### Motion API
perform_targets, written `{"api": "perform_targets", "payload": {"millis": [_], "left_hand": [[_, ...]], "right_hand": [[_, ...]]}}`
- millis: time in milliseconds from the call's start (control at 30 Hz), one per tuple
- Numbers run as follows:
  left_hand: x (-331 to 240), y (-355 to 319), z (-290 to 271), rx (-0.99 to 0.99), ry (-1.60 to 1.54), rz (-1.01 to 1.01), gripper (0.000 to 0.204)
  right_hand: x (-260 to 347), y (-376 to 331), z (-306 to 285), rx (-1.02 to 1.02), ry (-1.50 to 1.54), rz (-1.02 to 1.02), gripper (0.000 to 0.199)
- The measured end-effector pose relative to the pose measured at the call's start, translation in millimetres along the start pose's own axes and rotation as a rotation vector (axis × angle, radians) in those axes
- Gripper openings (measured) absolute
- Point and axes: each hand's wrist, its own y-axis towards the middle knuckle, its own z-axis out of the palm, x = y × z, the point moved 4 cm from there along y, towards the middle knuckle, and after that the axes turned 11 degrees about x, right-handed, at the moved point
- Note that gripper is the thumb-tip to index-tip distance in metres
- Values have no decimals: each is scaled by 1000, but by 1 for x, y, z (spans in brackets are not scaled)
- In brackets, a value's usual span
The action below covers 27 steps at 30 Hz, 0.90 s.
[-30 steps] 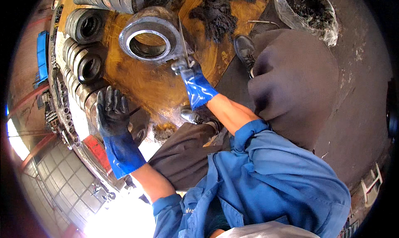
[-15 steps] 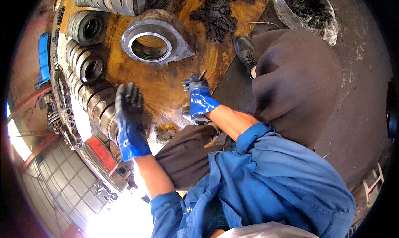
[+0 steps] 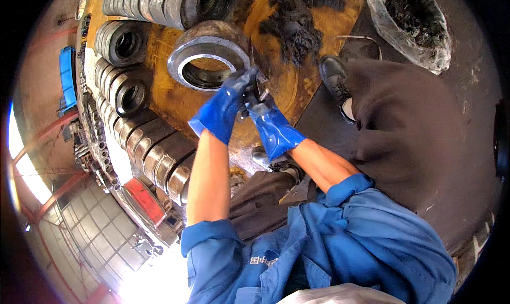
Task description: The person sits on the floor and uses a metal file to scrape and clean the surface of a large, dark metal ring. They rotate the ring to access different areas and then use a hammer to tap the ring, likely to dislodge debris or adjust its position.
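Note:
A heavy metal ring [image 3: 183,65], with a bright machined rim and a wide bore, lies on the oily yellow-brown work surface [image 3: 170,99]. My left hand [image 3: 238,83], in a blue glove with dark, dirty fingers, is at the ring's right side and covers part of it. Its fingers are bunched together, and what they grip is hidden. Just right of it and touching or nearly touching, my gloved right hand [image 3: 260,107] is closed around a thin metal rod [image 3: 264,95], whose short shiny end sticks out. The rest of the rod is hidden.
Rows of similar metal rings [image 3: 130,94] line the left side, with a larger stack [image 3: 175,3] behind. Black greasy clumps [image 3: 297,30] lie at the far side. A plastic bag of dark waste [image 3: 441,54] stands far right, near a bent thin rod [image 3: 361,37] and my shoe [image 3: 333,73].
My left hand has moved from open above the left row to the ring's right side, its fingers now bunched. My right hand has come beside it, still holding the rod. The view has shifted slightly.

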Motion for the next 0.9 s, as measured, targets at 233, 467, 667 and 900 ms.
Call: {"api": "perform_targets", "payload": {"millis": [233, 467, 667, 900], "left_hand": [[1, 10, 33, 34, 247, -328, 41], [12, 50, -10, -279, 401, -131, 30], [72, 60, 16, -221, 831, 213, 44], [72, 38, 3, -258, 306, -180, 40]], "right_hand": [[-26, 0, -11, -14, 11, 10, 21], [-60, 8, -8, 34, 2, -42, 30], [-150, 15, -66, -28, 53, 97, 43], [-75, -31, -15, 125, -88, 53, 39]]}}
